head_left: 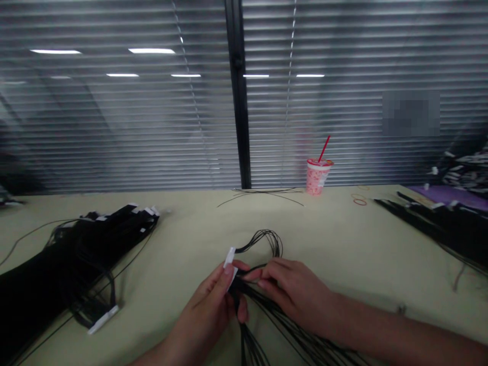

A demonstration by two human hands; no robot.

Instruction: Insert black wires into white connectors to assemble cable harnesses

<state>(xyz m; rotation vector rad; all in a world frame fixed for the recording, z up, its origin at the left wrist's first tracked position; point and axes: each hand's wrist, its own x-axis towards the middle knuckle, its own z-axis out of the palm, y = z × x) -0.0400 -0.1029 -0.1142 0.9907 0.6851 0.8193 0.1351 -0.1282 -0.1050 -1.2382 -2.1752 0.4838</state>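
Observation:
Near the front middle of the table, my left hand (213, 295) is closed on a bundle of thin black wires (282, 317) by its white connector (229, 257), the thumb pressed over the white piece. Strands fan out from there toward the lower right and straight down. A loop of the wires (267, 235) arches up behind the hands. My right hand (293, 287) pinches some of the black wires just right of the connector, thumb and forefinger together. The exact strands between its fingertips are partly hidden.
At left lies a thick pile of black wires (34, 274) with white connectors. Another black bundle (442, 223) lies at right by a purple sheet (450, 195). A pink cup (315, 178) with a straw, loose wires (263, 192) and rubber bands (359, 202) sit toward the back, before window blinds.

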